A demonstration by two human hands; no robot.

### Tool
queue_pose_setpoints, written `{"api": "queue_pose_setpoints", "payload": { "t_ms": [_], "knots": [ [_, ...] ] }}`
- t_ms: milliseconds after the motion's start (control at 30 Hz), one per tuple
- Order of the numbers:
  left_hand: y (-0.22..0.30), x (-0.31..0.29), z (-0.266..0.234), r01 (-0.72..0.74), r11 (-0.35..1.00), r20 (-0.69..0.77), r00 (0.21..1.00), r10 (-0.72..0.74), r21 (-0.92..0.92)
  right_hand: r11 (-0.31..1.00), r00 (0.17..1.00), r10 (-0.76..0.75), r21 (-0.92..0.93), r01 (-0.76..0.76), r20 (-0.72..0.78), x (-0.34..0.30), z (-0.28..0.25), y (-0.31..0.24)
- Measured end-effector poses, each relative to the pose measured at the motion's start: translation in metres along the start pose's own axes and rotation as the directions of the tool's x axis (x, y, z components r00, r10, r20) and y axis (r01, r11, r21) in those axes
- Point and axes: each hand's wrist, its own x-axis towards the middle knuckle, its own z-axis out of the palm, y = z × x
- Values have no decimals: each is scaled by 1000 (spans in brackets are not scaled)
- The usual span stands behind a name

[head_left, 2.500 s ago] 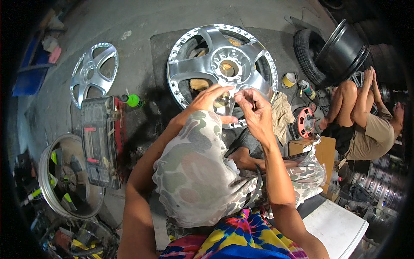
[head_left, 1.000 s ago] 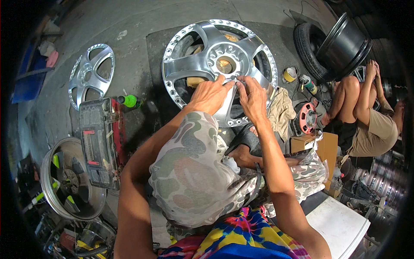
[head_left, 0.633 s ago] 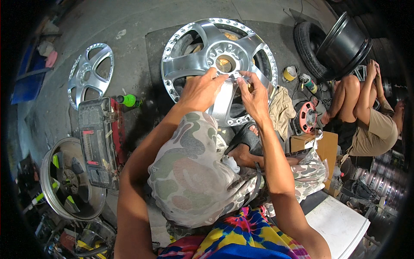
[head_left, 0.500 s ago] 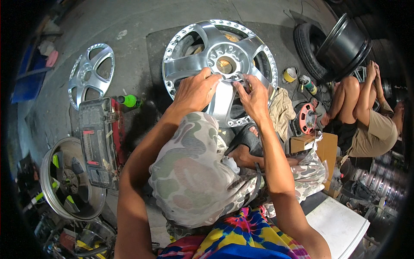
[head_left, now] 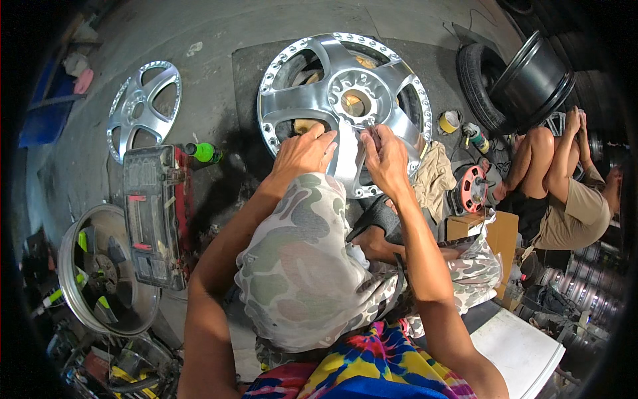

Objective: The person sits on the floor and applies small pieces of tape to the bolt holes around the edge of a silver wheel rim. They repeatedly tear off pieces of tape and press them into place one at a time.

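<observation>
A shiny silver five-spoke wheel face (head_left: 289,102) lies in front of me, with small bolts round its rim and a ring of holes about the open hub. My left hand (head_left: 304,153) rests at the near-left edge of the spoke closest to me, its fingers stretched out and nothing visible in them. Just below the hub, on the right of that same spoke, my right hand (head_left: 387,158) has its fingers pinched together. A small, thin, dark or metallic thing seems to be between the fingertips, too small to name.
A second silver wheel face (head_left: 158,120) lies at left, near a green bottle (head_left: 203,153), a toolbox (head_left: 149,219) and a wheel rim (head_left: 70,286). At right are a tan cloth (head_left: 435,174), a red reel-like thing (head_left: 472,189), a tyre (head_left: 470,86) and a seated person (head_left: 565,193).
My left hand has drawn back from the hub toward the near-left of the spoke. My right hand stays by the hub, its fingers now more closely pinched. The view has shifted slightly.
</observation>
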Motion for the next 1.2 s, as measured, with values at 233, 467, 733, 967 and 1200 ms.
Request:
{"api": "queue_pose_setpoints", "payload": {
  "t_ms": [233, 467, 733, 967, 1200],
  "knots": [
    [-4, -1, 7, -24, 1000, -31, 999, 24, -1, 997, 988, 44, 64, -35, -146, 0, -18, -18],
    [3, 3, 13, -37, 999, -46, 998, 39, 29, 989, 986, -125, -96, 115, -109, 7, 19, 3],
    [-3, 3, 15, -58, 998, -61, 996, 57, -14, 997, 986, -70, 22, 75, -152, -4, 26, 1],
    [-8, 0, 17, -23, 998, -67, 998, 19, -65, 980, 993, -11, 196, 33, -115, -29, 16, -10],
    [-8, -14, -6, -177, 964, 23, 982, 185, -198, 965, 1000, -22, 261, 20, 4, -74, -8, -21]
  ]
}}
